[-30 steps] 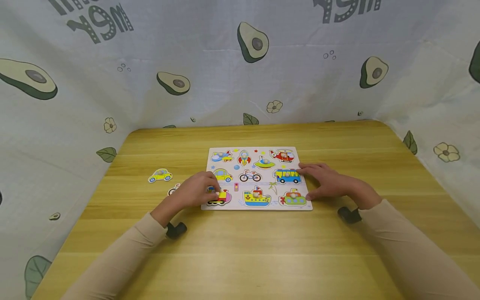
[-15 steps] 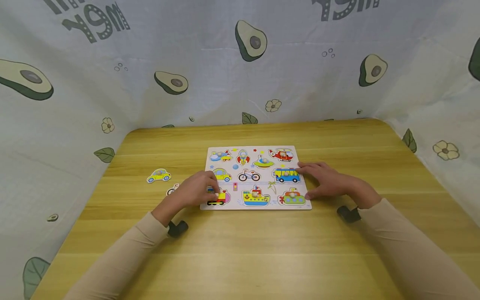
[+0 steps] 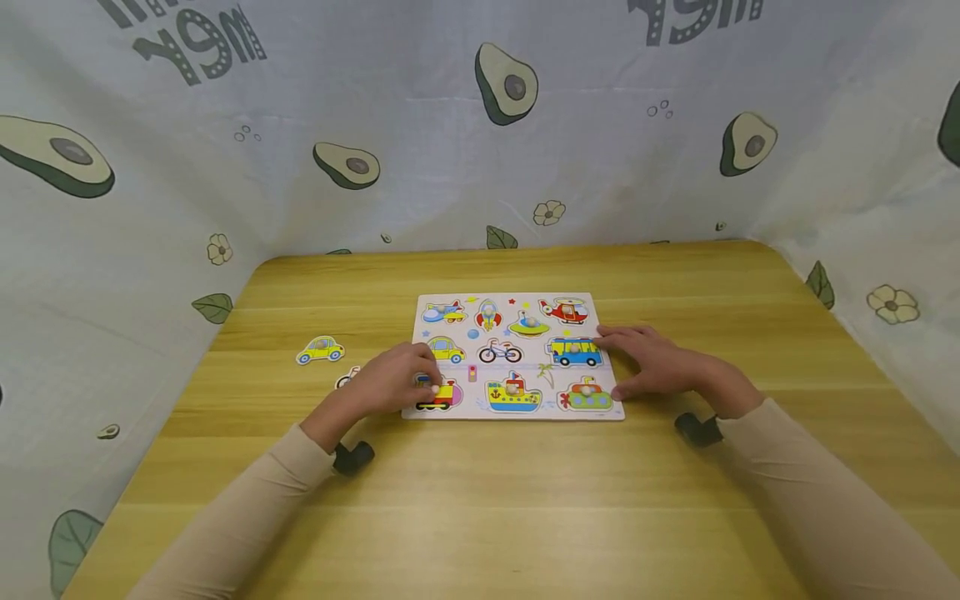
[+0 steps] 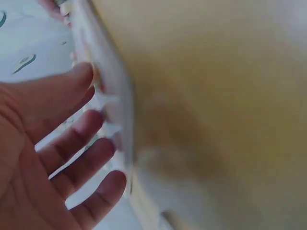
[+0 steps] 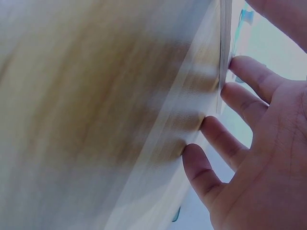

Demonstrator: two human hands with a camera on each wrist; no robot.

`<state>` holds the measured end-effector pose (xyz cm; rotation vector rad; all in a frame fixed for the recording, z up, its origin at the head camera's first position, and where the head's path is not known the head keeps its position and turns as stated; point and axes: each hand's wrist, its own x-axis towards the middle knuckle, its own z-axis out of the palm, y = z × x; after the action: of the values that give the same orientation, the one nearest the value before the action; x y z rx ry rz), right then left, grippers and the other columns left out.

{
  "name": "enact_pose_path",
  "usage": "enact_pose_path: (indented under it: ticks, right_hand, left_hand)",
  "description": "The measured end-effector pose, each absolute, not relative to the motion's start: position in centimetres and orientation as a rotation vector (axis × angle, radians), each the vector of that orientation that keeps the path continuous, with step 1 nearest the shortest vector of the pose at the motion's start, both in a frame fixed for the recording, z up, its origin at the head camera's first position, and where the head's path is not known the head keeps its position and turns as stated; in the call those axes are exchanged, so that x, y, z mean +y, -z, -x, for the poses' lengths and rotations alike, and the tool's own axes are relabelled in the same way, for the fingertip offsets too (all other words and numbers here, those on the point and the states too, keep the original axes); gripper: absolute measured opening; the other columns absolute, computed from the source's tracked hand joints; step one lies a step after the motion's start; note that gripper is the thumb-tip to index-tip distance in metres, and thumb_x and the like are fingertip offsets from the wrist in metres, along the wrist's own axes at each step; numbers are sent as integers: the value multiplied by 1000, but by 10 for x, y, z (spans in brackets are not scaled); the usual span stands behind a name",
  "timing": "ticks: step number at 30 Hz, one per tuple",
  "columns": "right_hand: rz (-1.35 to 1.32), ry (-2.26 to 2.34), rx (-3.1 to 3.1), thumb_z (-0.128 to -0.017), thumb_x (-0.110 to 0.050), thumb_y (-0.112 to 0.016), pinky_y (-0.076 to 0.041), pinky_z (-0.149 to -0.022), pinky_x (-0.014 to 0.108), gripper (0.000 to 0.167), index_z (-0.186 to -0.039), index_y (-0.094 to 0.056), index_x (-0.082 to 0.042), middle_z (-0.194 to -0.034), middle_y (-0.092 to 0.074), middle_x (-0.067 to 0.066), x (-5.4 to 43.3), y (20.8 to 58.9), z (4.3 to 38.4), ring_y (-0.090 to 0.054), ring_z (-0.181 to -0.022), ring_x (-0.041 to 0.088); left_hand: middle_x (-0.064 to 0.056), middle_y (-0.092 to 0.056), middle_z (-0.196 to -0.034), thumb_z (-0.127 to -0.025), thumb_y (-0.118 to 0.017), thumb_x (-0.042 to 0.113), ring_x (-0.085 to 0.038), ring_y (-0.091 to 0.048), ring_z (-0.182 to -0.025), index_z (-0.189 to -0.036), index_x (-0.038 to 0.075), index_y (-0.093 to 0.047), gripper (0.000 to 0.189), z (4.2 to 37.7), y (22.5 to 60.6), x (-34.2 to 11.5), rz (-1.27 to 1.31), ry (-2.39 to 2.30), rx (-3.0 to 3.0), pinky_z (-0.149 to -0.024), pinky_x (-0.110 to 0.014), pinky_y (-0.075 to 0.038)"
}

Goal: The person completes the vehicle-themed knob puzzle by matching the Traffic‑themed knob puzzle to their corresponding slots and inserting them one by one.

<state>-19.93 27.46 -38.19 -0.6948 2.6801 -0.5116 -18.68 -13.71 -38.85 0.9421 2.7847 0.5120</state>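
Observation:
A white knobbed puzzle board (image 3: 517, 416) lies on the table, printed with vehicles. My left hand (image 3: 393, 379) reaches over its lower left corner, thumb and index finger pinching the knob of the train puzzle piece (image 3: 450, 395). Part of the train is hidden behind the fingers. In the left wrist view, the other fingers (image 4: 103, 148) spread along the board's edge. My right hand (image 3: 651, 360) rests against the right edge of the board with its fingers extended. The right wrist view shows its fingertips (image 5: 238, 64) at the board's edge and on the tabletop.
Left of the board lie a yellow car piece (image 3: 321, 350) and a bicycle piece (image 3: 347, 377), partly covered by my left hand. Knobbed pieces such as a bus (image 3: 576, 353), a boat (image 3: 513, 398) and a submarine (image 3: 585, 397) sit in the board. An avocado-print cloth (image 3: 420, 217) hangs behind.
The train piece has shifted slightly under my left fingers and lies flatter in its outline. My right hand stays at the board's edge.

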Motion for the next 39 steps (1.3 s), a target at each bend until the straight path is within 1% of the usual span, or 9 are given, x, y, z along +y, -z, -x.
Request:
enact_pose_path:
  ticks: [5,11,17,25,31,39]
  right_hand:
    - [695,512,2679,-80,-42,-80,-27,-110,72,88,-149,-42,-5,-161,-29,20,274,384,200,-24,-141,48]
    - [690,506,2680,-80,-42,-80,-28,-109,73,89,-150,-41,-5,-161,-28,21,275,383,200,-23,-141,49]
    - [704,502,2685,-80,-42,-80,-28,-109,72,87,-149,-42,-4,-161,-29,21,277,384,201,-24,-141,48]
    - [708,521,2681,-79,-43,-80,-29,-109,71,88,-149,-43,-4,-161,-29,21,277,384,199,-24,-140,48]
    - [717,526,2681,-80,-42,-79,-29,-110,71,87,-149,-42,-4,-161,-29,21,277,384,199,-24,-141,48]
    - [721,533,2680,-80,-42,-79,-29,-110,71,87,-149,-42,-4,-161,-29,20,278,385,199,-24,-141,47]
  left_hand:
    - [-5,-66,-117,-92,-69,17,-24,-62,-110,-110,12,-75,20,189,379,-158,-865,-567,2838,-97,-44,-52]
    - [-9,-69,-112,-90,-70,9,-29,-64,-109,-106,7,-74,17,192,370,-186,-874,-624,2923,-94,-49,-53]
    - [-11,-71,-109,-89,-70,7,-32,-65,-108,-103,5,-75,15,191,374,-195,-884,-609,2934,-94,-50,-53]
    - [-8,-71,-104,-88,-71,7,-28,-67,-99,-96,9,-78,11,189,379,-215,-839,-498,2944,-88,-47,-55]
    - [-9,-70,-105,-88,-70,7,-29,-66,-98,-98,8,-77,12,187,384,-235,-774,-525,2929,-88,-49,-54]
    - [-7,-68,-104,-88,-71,10,-21,-62,-90,-100,11,-77,13,189,391,-239,-739,-561,2904,-79,-38,-51]
